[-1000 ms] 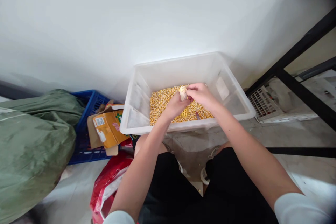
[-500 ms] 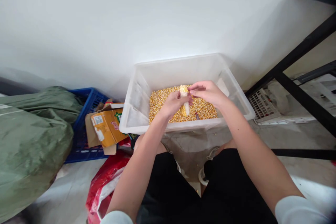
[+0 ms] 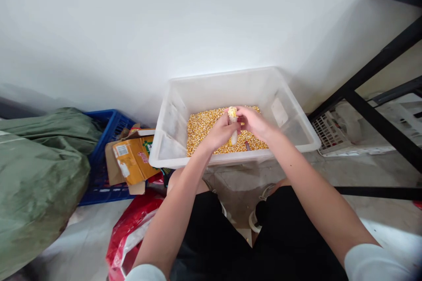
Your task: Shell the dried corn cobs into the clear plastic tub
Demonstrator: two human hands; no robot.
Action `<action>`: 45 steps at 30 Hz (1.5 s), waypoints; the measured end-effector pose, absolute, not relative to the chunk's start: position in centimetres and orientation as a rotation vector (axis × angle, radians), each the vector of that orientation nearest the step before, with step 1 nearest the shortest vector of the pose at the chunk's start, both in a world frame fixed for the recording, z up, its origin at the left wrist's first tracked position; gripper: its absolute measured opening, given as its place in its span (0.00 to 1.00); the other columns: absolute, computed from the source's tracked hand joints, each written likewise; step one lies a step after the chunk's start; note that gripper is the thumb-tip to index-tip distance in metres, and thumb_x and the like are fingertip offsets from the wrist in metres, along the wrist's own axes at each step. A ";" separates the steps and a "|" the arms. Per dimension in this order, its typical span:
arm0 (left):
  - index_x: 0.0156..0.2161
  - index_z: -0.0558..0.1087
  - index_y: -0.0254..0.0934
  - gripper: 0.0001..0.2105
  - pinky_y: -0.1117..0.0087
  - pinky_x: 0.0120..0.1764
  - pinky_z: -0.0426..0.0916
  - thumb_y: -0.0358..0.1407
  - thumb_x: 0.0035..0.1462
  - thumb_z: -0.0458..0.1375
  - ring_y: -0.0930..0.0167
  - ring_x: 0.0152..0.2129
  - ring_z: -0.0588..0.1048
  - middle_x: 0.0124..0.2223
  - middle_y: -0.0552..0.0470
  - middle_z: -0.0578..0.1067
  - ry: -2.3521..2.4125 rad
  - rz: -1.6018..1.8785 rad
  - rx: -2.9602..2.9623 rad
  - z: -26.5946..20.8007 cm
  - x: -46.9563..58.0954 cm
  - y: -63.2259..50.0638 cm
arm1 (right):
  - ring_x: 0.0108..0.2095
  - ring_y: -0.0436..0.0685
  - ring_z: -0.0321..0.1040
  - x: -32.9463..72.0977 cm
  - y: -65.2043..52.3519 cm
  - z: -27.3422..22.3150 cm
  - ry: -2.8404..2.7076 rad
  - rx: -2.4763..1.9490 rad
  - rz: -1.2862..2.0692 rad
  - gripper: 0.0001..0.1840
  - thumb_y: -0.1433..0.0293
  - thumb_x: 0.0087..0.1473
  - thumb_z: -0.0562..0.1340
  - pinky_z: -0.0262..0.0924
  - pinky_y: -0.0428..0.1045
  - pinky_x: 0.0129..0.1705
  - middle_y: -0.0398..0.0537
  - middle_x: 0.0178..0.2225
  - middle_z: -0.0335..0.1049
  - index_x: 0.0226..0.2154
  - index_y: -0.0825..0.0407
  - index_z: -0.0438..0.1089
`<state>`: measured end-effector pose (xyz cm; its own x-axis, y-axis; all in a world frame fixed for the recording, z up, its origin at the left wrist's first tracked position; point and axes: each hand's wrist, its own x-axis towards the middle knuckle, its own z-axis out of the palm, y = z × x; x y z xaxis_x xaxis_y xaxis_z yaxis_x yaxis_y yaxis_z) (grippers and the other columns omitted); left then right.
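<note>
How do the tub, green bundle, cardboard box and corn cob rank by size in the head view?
1. Tub and green bundle: too alike to rank, as the frame cuts the bundle off
2. Cardboard box
3. Corn cob, partly hidden

Corn cob (image 3: 232, 119), one: slender, whitish and bare along much of the visible side, yellow at the far end; partly hidden at mid-length; held over loose kernels, long axis running away from the wearer. Corn kernels (image 3: 204, 129), many: yellow and cream, loose, bedded inside a translucent tub (image 3: 301, 145).
</note>
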<state>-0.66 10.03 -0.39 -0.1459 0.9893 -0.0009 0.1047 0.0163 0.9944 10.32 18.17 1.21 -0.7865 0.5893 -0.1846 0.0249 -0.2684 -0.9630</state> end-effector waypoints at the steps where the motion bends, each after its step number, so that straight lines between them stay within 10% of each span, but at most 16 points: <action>1: 0.31 0.67 0.35 0.03 0.68 0.32 0.64 0.27 0.51 0.53 0.72 0.26 0.69 0.28 0.52 0.70 1.412 1.253 1.226 -0.4 -0.6 10.1 | 0.25 0.52 0.59 10.1 18.1 1.1 -1.584 -0.779 2.131 0.10 0.68 0.47 0.54 0.56 0.46 0.22 0.45 0.25 0.65 0.31 0.50 0.70; 45: 0.26 0.65 0.36 0.05 0.71 0.29 0.60 0.26 0.49 0.49 0.74 0.24 0.68 0.24 0.55 0.68 1.620 1.132 1.430 -3.0 -0.3 11.4 | 0.19 0.53 0.57 8.6 17.9 -0.2 -1.467 -0.941 2.101 0.33 0.71 0.25 0.52 0.46 0.49 0.18 0.52 0.33 0.77 0.38 0.55 0.76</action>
